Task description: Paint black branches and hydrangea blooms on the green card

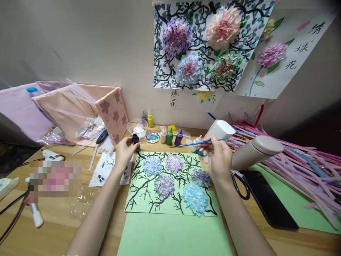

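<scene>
My left hand (125, 151) pinches a small black paint bottle (135, 139) at the upper left corner of the artwork. In my right hand (220, 154) is a thin blue paintbrush (197, 143), held level with its dark tip pointing left, above the paper's top edge. Under my arms lies a pale green sheet (141, 185) painted with black branches. On it are several fluffy paper flowers: a blue one (152, 165), purple ones such as the middle flower (164, 186), and a turquoise one (195, 199) at the lower right.
Behind the sheet stand a green paint bottle (169, 136), a purple bottle (178, 137) and a flower-shaped palette (152, 137). To the right are a beige tumbler (255, 151), scissors (241, 185) and a black phone (270, 199). A paint-spotted paper (102, 170) and a glue gun (53, 155) lie left.
</scene>
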Demonstrator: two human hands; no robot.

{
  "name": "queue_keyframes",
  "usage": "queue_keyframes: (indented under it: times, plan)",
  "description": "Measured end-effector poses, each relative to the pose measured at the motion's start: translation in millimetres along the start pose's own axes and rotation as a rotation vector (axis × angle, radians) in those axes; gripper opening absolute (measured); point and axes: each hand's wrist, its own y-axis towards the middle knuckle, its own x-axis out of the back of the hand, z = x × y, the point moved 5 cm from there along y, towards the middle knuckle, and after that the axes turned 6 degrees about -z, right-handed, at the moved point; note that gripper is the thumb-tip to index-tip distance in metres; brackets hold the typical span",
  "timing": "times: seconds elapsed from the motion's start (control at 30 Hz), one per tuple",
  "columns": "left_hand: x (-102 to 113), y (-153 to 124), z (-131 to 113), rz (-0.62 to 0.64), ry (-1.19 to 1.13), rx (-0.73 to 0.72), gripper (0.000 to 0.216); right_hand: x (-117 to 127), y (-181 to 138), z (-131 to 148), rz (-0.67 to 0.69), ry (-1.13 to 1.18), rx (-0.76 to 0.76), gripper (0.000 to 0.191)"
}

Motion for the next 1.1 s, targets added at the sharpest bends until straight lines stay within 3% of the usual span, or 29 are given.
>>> queue_keyframes:
  times: [0.43, 0.53, 0.6, 0.67, 0.77, 0.9, 1.0, 1.1]
  plan:
    - [-27, 7, 14, 0.056, 0.044, -0.012, 0.033, -1, -10, 30, -0.015, 0.064, 0.004, 0.020]
    - [-24, 6, 12, 0.109, 0.076, -0.020, 0.035, -1, -14, 40, -0.030, 0.057, 0.030, 0.019]
    - [-9, 0, 9, 0.137, 0.105, -0.034, 0.039, 0, -15, 45, -0.042, 0.041, 0.052, 0.019]
    - [21, -10, 8, 0.137, 0.135, -0.050, 0.042, 1, -17, 50, -0.057, 0.030, 0.083, 0.019]
    - [83, -37, 18, 0.085, 0.210, -0.040, 0.032, 0, -19, 53, -0.074, 0.020, 0.111, 0.018]
    - [159, -80, 52, -0.015, 0.479, 0.102, 0.033, -6, -26, 49, -0.021, -0.011, 0.048, 0.017]
    - [184, -101, 71, -0.020, 0.533, 0.205, 0.034, -8, -30, 52, -0.012, -0.045, 0.101, 0.018]
    - [183, -105, 69, -0.005, 0.527, 0.202, 0.033, -1, -30, 62, -0.069, -0.070, 0.210, 0.018]
